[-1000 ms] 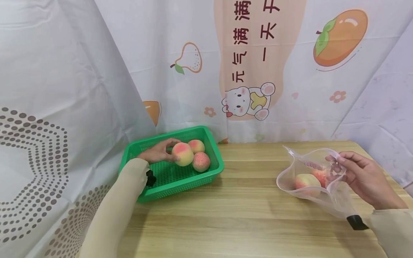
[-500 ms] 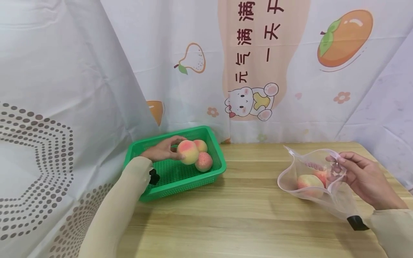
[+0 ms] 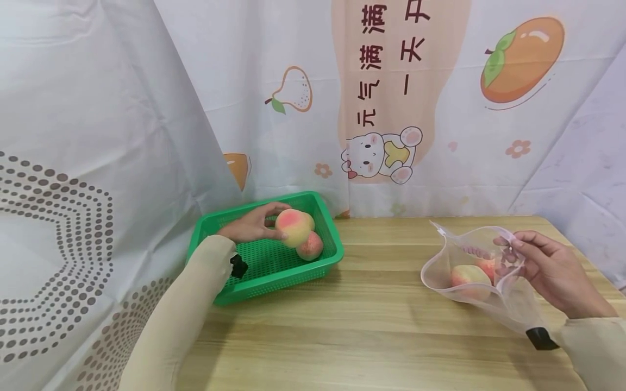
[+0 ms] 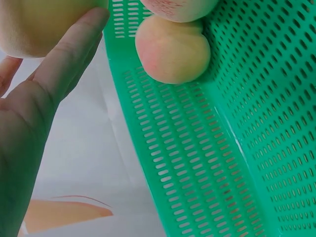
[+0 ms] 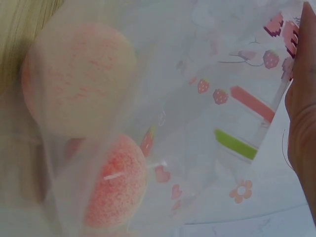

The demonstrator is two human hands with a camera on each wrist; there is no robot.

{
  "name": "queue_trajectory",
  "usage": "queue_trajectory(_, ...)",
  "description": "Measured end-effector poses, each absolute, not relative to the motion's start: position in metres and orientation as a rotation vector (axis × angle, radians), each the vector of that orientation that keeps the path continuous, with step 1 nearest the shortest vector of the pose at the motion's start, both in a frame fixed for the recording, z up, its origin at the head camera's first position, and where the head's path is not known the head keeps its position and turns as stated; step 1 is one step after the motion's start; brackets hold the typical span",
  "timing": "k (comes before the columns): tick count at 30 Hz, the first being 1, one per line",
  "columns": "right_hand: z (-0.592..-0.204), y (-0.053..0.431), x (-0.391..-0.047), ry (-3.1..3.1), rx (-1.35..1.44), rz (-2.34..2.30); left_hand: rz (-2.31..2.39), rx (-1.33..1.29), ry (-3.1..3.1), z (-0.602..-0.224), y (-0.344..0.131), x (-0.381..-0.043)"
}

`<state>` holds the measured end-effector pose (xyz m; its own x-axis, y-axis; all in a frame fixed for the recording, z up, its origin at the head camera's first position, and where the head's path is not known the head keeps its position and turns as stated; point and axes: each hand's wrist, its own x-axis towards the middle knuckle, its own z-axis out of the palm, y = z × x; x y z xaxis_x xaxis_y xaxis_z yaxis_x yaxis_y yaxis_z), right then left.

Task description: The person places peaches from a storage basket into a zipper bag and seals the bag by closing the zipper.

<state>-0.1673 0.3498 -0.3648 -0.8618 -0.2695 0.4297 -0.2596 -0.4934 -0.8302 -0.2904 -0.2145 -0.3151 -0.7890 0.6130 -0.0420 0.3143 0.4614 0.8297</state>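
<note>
Nearby, on the pale wood-grain table (image 3: 371, 326), the right hand (image 3: 557, 269) is pinching the edge of a translucent plastic zip bag (image 3: 520, 307) at the right, and the bag's mouth is gaping. Inside, a round yellow-and-pink peach (image 3: 469, 276) and a redder speckled peach (image 3: 486, 267) are lying together.

Farther left, the left hand (image 3: 254, 224) is gripping a large yellow peach with a pink blush (image 3: 294, 228), holding it above a green perforated plastic basket (image 3: 279, 279). Down in the basket's right end, a rough pink peach (image 3: 310, 247) and a pale yellow-pink peach (image 4: 173, 49) are resting, touching.

Bagging seems to be standing about midway: two bagged, one in hand, two remaining. Beyond, a white fruit-printed curtain (image 3: 313, 54) is hanging.
</note>
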Motion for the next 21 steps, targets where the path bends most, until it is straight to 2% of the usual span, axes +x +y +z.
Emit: queue_trajectory(21, -0.365, 0.352, -0.169, 1.517, -0.875, -2.573, 1.296, 0.908, 2.299, -0.311, -0.196, -0.286)
